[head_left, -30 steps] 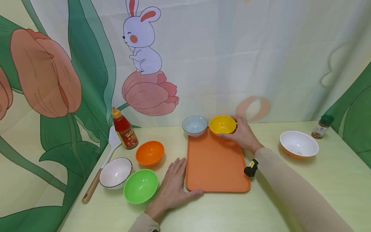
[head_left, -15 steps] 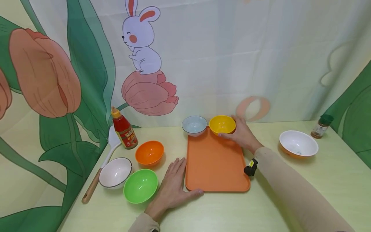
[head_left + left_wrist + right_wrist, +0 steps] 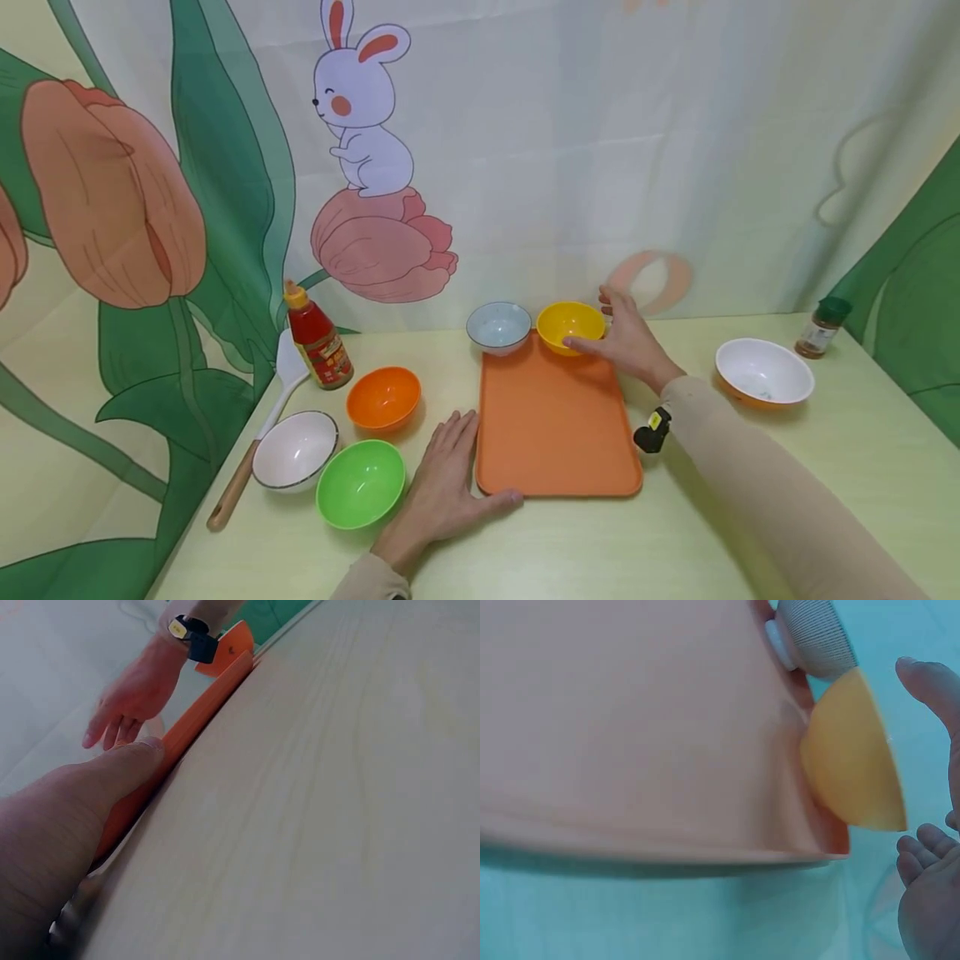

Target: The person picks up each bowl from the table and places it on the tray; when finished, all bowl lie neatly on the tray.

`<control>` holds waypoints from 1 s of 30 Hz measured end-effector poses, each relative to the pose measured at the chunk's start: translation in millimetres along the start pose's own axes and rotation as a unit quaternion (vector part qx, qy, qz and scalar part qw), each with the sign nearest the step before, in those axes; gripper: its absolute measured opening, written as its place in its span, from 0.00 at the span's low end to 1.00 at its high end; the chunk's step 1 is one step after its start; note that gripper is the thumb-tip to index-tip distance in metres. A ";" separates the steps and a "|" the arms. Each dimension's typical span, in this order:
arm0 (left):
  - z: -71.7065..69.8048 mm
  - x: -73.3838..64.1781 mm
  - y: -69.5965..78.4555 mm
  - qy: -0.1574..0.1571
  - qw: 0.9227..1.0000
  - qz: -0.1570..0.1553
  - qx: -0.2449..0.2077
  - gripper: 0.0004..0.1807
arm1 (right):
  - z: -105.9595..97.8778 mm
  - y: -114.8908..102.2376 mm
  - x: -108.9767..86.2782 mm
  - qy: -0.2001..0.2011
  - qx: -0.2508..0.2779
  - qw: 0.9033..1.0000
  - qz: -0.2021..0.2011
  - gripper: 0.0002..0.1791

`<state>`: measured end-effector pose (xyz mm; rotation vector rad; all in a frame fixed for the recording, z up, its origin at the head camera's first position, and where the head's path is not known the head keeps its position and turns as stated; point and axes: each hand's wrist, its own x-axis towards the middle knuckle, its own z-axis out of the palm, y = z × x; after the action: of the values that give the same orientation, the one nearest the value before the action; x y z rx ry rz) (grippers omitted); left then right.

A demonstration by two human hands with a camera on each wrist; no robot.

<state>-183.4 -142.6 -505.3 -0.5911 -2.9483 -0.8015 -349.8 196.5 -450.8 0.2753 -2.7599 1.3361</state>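
In the head view the yellow bowl (image 3: 571, 326) sits at the back right of the orange tray (image 3: 558, 425), beside a pale blue bowl (image 3: 498, 326) at the back left. My right hand (image 3: 628, 343) is spread just right of the yellow bowl. The right wrist view shows its thumb and fingers apart from the bowl's rim. At the tray's front left corner lies my left hand (image 3: 444, 482), fingers straight along the left side and thumb at the front edge. The left wrist view has that thumb (image 3: 135, 766) against the tray's rim.
Left of the tray stand an orange bowl (image 3: 384, 399), a green bowl (image 3: 361, 484) and a white bowl (image 3: 296, 451). Behind them are a red sauce bottle (image 3: 320, 342) and a spatula (image 3: 238, 487). Rightward stand a white-and-orange bowl (image 3: 763, 372) and a spice jar (image 3: 822, 327).
My right fingers have come off the yellow bowl and opened away from its right side. The bowl stays on the tray. My left hand keeps its place; the head view has shifted slightly.
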 end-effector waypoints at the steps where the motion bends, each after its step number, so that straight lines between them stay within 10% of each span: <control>1: 0.0 -0.1 0.2 -0.001 1.000 -0.001 -0.001 0.73 | -2.7 -2.0 -0.8 0.003 0.003 1.000 -0.005 0.71; 15: 0.3 -0.2 -1.1 0.002 1.000 -0.008 -0.002 0.73 | -48.6 -29.0 -19.7 0.056 0.039 0.997 -0.038 0.70; 30: 3.2 -0.3 1.3 0.003 1.000 -0.006 -0.004 0.74 | -107.9 -11.8 -68.7 0.140 0.046 0.988 -0.050 0.63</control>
<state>-182.4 -140.1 -507.5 -0.5695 -2.9470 -0.8152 -282.5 282.9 -383.8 0.2095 -2.4269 1.3611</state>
